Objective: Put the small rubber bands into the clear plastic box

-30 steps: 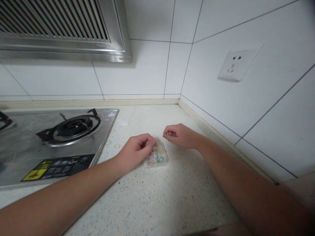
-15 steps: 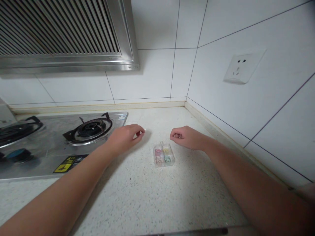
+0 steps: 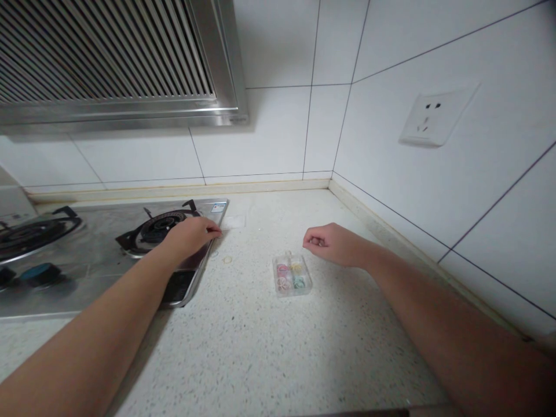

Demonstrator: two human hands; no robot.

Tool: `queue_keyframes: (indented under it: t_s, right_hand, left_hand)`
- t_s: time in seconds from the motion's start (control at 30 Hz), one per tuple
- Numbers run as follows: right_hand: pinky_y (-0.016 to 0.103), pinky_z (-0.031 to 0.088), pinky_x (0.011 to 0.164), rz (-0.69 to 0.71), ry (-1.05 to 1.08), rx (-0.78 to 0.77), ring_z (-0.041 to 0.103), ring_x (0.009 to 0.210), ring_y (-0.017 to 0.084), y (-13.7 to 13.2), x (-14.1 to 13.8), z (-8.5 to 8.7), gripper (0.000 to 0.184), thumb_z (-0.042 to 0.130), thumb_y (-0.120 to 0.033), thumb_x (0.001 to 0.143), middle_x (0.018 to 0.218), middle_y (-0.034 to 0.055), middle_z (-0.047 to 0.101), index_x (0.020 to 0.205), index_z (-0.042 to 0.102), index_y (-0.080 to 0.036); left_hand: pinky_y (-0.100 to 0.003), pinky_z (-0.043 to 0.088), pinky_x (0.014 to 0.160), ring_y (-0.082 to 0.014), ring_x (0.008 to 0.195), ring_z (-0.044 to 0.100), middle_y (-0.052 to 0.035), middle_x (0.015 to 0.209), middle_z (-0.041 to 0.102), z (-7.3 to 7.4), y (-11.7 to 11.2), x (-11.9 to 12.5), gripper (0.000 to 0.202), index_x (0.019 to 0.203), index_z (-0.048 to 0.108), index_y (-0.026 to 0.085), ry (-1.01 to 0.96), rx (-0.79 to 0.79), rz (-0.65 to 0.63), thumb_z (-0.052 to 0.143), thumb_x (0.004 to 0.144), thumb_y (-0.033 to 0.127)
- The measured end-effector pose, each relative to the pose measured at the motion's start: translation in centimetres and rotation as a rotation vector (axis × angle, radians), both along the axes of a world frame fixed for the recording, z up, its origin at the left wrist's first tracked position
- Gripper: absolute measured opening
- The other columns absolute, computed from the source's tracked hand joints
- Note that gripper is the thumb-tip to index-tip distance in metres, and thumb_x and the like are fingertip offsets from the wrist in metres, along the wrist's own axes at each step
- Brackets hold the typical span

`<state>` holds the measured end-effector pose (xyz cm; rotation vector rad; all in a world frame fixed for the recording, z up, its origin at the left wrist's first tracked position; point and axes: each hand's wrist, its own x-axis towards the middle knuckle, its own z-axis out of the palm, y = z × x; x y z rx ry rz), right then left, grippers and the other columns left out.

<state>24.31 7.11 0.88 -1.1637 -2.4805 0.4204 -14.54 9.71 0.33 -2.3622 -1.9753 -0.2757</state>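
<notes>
A small clear compartment box (image 3: 292,292) lies on the speckled countertop, with pink, pale pink, yellow and green bands (image 3: 299,282) sorted in its sections. My right hand (image 3: 336,244) hovers just behind and right of the box, fingers curled together; whatever they hold is hidden. Over the right edge of the stove, my left hand (image 3: 189,236) has thumb and fingertips pinched together, and anything between them is too small to make out. Near it on the counter lie a loose yellow band (image 3: 227,260) and a paler band (image 3: 214,253). Behind them rests a flat clear piece (image 3: 235,222).
A steel gas stove (image 3: 99,231) takes up the left side, with a burner (image 3: 163,226) and a blue-topped knob (image 3: 41,273). A range hood (image 3: 121,110) hangs above it. Tiled walls meet at the back right corner, where a socket (image 3: 434,119) is mounted.
My left hand has moved left, away from the box to the stove's edge, uncovering the loose bands and the flat clear piece. My right hand stays almost where it was.
</notes>
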Motion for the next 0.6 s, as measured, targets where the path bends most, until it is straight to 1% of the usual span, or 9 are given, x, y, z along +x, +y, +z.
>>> queue_keyframes:
  t_s: [0.2, 0.43, 0.6]
  right_hand:
    - [0.025, 0.035, 0.057, 0.002, 0.005, 0.008, 0.052, 0.058, 0.011, -0.1, 0.0, -0.1, 0.019, 0.055, -0.030, 0.086, 0.065, -0.0003, 0.062, 0.085, 0.069, -0.018]
    - [0.025, 0.035, 0.058, 0.009, 0.050, -0.013, 0.052, 0.059, 0.011, -0.2, -0.1, 0.0, 0.018, 0.056, -0.029, 0.085, 0.067, 0.0004, 0.063, 0.085, 0.070, -0.018]
    - [0.025, 0.034, 0.059, 0.018, 0.063, 0.017, 0.053, 0.059, 0.011, -0.3, -0.2, 0.1, 0.018, 0.055, -0.028, 0.086, 0.066, 0.0000, 0.062, 0.086, 0.069, -0.017]
  left_hand:
    - [-0.033, 0.045, 0.080, -0.0265, 0.089, 0.066, -0.0092, 0.094, 0.075, -0.1, 0.1, 0.1, 0.032, 0.094, 0.077, 0.026, 0.028, -0.047, -0.019, 0.056, 0.084, 0.047]
    - [-0.032, 0.044, 0.070, -0.0261, 0.082, 0.065, -0.0115, 0.096, 0.072, -0.1, -0.4, 0.9, 0.032, 0.092, 0.072, 0.020, 0.112, -0.014, -0.041, 0.049, 0.087, 0.041]
    - [-0.031, 0.042, 0.068, -0.0246, 0.080, 0.064, -0.0112, 0.093, 0.070, -0.3, -0.6, 1.3, 0.032, 0.092, 0.069, 0.018, 0.060, -0.009, -0.095, 0.047, 0.089, 0.041]
